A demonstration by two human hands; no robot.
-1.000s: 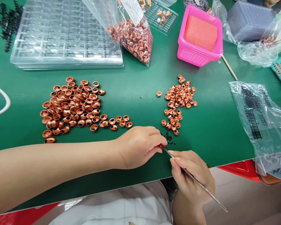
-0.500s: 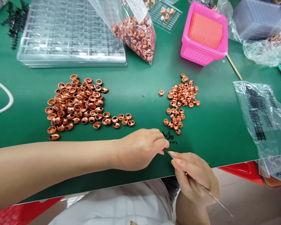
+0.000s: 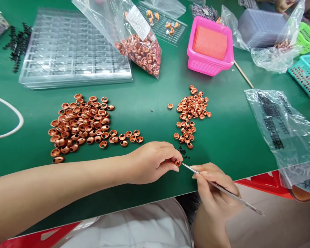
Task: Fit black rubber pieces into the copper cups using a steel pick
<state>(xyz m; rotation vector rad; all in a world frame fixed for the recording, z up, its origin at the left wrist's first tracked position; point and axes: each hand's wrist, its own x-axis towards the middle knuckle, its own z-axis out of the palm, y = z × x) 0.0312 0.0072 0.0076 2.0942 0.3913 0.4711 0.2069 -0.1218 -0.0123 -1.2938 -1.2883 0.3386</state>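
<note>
Between the thumb and fingers of my left hand (image 3: 151, 163) is a small copper-coloured shell (image 3: 177, 162) with a hole in it. My right hand (image 3: 218, 189) is closed in a pen-like grip around a thin metal probe (image 3: 223, 190). The probe's tip is right beside the shell; whether it touches, I cannot tell. Just beyond my left fingertips lie tiny black pieces (image 3: 182, 151). A smaller group of copper shells (image 3: 193, 106) spreads behind them, and a larger pile of copper shells (image 3: 85, 120) lies beyond my left forearm.
Clear plastic trays (image 3: 77, 51) are stacked at the back left beside a bag of copper shells (image 3: 144, 51). A pink basket (image 3: 210, 65) holds an orange-red sponge. On the right lie a wooden stick (image 3: 244, 74) and a clear bag with black parts (image 3: 297, 137). Farther right is a turquoise basket (image 3: 306, 75).
My left hand has turned so that the copper shell shows in its fingertips. My right hand has shifted slightly right with the probe. The camera view has moved a little.
</note>
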